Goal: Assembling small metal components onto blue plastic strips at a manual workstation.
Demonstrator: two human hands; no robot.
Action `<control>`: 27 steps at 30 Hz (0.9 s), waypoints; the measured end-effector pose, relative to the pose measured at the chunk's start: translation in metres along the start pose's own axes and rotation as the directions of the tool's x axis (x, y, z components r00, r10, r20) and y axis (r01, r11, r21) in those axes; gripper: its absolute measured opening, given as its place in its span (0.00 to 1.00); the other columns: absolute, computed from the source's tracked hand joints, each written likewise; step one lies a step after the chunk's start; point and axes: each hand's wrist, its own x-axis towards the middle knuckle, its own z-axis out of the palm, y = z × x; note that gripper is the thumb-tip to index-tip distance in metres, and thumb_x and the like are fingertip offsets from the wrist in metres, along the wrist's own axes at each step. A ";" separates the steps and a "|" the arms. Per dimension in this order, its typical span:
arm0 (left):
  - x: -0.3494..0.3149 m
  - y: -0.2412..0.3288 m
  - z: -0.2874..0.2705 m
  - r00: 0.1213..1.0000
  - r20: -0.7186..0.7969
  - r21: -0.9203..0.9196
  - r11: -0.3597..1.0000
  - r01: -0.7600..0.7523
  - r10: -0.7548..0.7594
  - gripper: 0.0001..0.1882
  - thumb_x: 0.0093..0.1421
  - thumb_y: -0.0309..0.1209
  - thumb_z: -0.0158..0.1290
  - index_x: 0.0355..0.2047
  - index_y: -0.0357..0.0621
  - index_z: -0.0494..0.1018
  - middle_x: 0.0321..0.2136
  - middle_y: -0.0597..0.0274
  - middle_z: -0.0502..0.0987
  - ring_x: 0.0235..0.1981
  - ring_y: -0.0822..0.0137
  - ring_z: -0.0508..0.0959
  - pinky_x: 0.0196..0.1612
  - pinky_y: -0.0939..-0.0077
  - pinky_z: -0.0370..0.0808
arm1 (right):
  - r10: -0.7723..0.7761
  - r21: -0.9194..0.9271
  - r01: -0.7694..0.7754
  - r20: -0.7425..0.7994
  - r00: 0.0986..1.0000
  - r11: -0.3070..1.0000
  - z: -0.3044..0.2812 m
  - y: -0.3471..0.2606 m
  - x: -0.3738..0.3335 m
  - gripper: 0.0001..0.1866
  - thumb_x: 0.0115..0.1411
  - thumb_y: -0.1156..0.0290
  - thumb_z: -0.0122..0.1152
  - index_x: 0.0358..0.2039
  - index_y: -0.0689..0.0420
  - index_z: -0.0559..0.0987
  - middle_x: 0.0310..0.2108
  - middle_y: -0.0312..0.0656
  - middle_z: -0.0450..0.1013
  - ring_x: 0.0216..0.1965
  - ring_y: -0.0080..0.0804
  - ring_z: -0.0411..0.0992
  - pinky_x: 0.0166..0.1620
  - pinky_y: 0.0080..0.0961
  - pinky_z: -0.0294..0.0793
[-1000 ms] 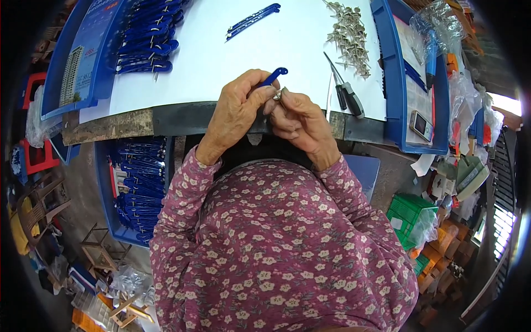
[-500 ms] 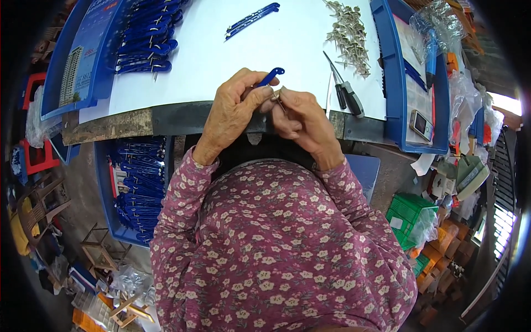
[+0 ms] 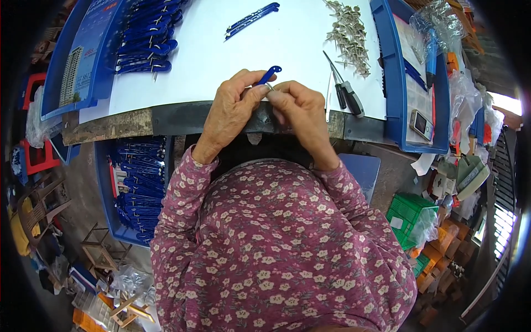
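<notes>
Garment: plum-coloured top (image 3: pixel 282 238), cream-and-grey floral print throughout. Left sleeve (image 3: pixel 185 193) and right sleeve (image 3: pixel 345 191): full length, matching print, ending at the wrists. Left hand (image 3: pixel 230 108) and right hand (image 3: pixel 303 113): bare.

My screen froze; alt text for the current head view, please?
A left hand holds a blue strip while the right hand pinches a small metal piece close to it, near a table edge. Beyond, on a white surface, lie piled blue strips at left, metal pieces and a screwdriver at right.

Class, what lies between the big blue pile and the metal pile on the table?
Slim blue pieces lie there, as the head view shows.
</notes>
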 end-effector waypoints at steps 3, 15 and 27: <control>-0.002 0.004 -0.001 0.999 0.021 -0.121 0.991 0.052 -0.050 0.12 0.60 0.28 0.45 0.41 0.36 0.71 0.23 0.70 0.67 0.19 0.83 0.62 0.21 0.88 0.59 | 0.316 0.467 -0.428 0.301 0.900 0.774 -0.012 -0.001 0.002 0.13 0.61 0.66 0.49 0.30 0.63 0.74 0.12 0.31 0.61 0.11 0.12 0.52 0.14 0.09 0.47; 0.001 -0.003 -0.001 0.982 0.158 -0.481 0.860 0.171 -0.106 0.16 0.62 0.29 0.41 0.47 0.32 0.65 0.18 0.73 0.61 0.16 0.83 0.57 0.18 0.92 0.55 | -0.303 -0.506 0.307 0.093 0.948 0.806 -0.006 0.002 0.006 0.04 0.53 0.76 0.56 0.30 0.63 0.75 0.19 0.38 0.72 0.16 0.21 0.67 0.19 0.17 0.64; 0.000 0.016 -0.012 0.982 0.172 -0.458 0.876 0.154 -0.083 0.21 0.61 0.30 0.42 0.52 0.33 0.60 0.25 0.50 0.75 0.16 0.75 0.73 0.15 0.85 0.73 | -0.299 -0.514 0.383 0.241 0.923 0.767 -0.020 -0.017 0.016 0.04 0.52 0.78 0.56 0.30 0.63 0.75 0.20 0.44 0.72 0.17 0.33 0.71 0.20 0.21 0.66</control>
